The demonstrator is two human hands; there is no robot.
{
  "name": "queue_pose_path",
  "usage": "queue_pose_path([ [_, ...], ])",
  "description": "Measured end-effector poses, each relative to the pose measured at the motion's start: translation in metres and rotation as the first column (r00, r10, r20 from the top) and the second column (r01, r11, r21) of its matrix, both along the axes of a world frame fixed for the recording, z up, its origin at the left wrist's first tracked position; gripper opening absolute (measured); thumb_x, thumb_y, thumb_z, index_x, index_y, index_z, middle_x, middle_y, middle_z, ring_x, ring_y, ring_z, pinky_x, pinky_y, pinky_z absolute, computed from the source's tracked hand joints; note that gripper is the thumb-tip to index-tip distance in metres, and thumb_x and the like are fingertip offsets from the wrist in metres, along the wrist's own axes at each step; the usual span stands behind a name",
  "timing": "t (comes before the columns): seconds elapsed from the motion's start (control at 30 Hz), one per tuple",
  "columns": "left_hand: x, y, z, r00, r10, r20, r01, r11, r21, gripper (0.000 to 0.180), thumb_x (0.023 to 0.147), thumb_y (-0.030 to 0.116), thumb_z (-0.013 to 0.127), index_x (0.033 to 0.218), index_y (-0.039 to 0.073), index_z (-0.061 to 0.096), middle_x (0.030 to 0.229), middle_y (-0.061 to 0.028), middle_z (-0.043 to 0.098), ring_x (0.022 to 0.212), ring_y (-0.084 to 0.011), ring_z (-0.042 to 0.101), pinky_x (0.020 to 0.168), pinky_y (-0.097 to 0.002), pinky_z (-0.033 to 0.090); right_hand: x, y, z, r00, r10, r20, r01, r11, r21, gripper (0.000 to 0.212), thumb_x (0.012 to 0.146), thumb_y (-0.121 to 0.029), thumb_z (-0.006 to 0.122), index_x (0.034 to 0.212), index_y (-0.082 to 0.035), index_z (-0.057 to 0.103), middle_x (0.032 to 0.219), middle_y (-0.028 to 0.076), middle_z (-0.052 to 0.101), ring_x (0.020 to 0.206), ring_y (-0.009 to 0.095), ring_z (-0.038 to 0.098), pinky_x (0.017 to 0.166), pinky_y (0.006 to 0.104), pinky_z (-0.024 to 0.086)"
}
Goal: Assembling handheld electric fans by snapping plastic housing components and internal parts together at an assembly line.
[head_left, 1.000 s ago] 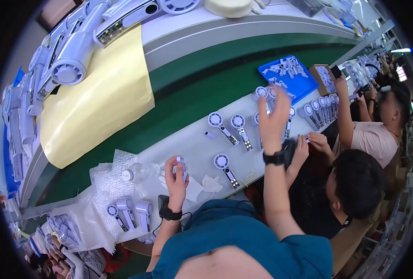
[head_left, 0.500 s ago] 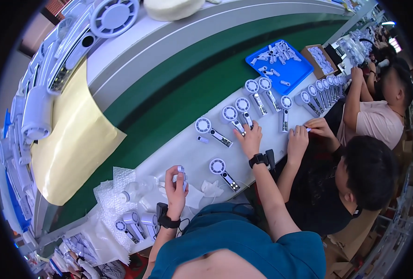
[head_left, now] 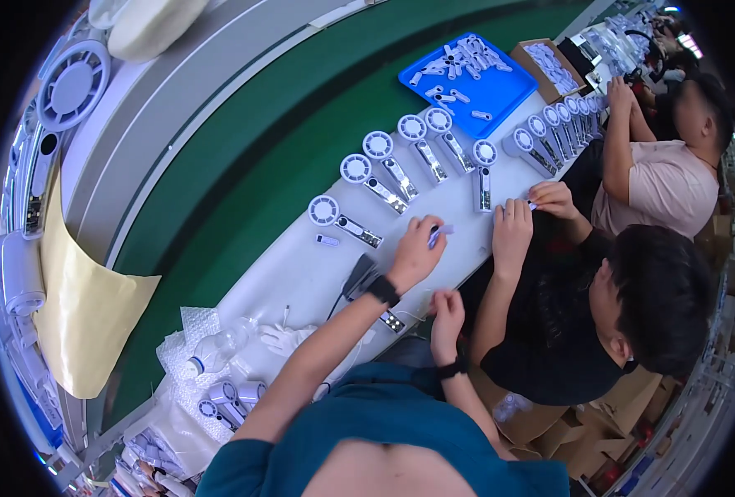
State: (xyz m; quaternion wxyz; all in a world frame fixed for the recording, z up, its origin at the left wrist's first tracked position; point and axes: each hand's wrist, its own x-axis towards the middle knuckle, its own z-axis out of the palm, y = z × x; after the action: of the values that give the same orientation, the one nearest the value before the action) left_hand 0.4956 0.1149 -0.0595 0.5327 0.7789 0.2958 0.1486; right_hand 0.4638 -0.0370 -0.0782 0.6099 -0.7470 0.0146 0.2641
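Observation:
My left hand reaches across the white table, its fingers closed on a small white plastic cover with a dark oval spot. Close by, my right hand is curled near the table's front edge; whatever its fingers may hold is hidden. Beneath my left forearm lies a handheld fan, mostly covered, with its open handle and circuit board showing. Beyond my hands several white fans stretch in a row, among them one fan at the left end. A loose small cover lies below that one.
A blue tray of small covers and a cardboard box stand at the far right. A co-worker's hands work on a small part at my right. Bubble wrap, a plastic bottle and more fans lie left.
My left hand has swung rightward and away from me with the cover. My right hand has left the row of fans and drawn back toward the front edge. The view has shifted.

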Motion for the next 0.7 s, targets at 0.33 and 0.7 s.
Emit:
queue_pose_path([
  [0.33, 0.004, -0.003, -0.025, 0.989, -0.020, 0.149, -0.029, 0.946, 0.323, 0.022, 0.081, 0.017, 0.059, 0.102, 0.012, 0.062, 0.106, -0.0075, 0.060, 0.098, -0.0277, 0.056, 0.081, -0.0364, 0.044, -0.034, 0.004, 0.005, 0.351, 0.810, 0.469, -0.460, 0.586, -0.667, 0.040, 0.073, -0.027, 0.064, 0.103, -0.004, 0.051, 0.097, 0.010, 0.053, 0.092, 0.027, 0.048, 0.074, 0.0361, 0.040],
  [0.7, -0.142, 0.103, -0.030, 0.961, 0.232, -0.152, -0.077, 0.749, 0.658, 0.028, 0.073, 0.014, 0.064, 0.100, 0.005, 0.059, 0.099, -0.0125, 0.058, 0.091, -0.0278, 0.054, 0.079, -0.0365, 0.044, 0.000, 0.002, 0.007, 0.314, 0.839, 0.445, -0.640, 0.533, -0.553, 0.035, 0.078, -0.026, 0.061, 0.100, -0.001, 0.050, 0.089, 0.014, 0.053, 0.081, 0.031, 0.052, 0.068, 0.0378, 0.042],
])
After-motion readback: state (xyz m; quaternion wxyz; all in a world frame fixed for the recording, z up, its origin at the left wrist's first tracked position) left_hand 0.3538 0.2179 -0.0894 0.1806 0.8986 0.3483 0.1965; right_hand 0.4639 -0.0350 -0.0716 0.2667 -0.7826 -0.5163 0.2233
